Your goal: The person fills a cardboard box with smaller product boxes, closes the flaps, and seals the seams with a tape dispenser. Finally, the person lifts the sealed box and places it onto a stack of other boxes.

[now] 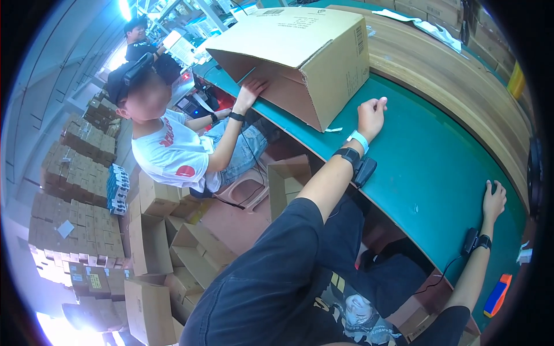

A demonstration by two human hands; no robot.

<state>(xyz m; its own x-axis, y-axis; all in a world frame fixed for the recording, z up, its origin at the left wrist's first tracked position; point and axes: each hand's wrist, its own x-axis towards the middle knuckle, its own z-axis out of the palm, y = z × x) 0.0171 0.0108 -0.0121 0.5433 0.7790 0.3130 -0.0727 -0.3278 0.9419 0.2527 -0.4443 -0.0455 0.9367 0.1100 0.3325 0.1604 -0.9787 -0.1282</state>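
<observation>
My left hand (372,117) is over the green tabletop (418,167), its fingers curled in and nothing visible in them. Just beyond it lies the large cardboard carton (340,75), tipped on its side with its open end toward the left. On the right of the table rests my right hand (495,203), fingers bent around a small dark spot too small to name. Each of my wrists wears a black strap with a small black device. A light-coloured band also circles the left wrist. An orange and blue cutter (497,295) lies near my right forearm.
A seated co-worker (173,144) on the left has one hand at the carton's opening. Open empty cartons (202,248) crowd the floor at left, before stacked boxes (81,173). A raised wooden board (427,63) runs along the table's far side, with a white cloth (430,27) on it.
</observation>
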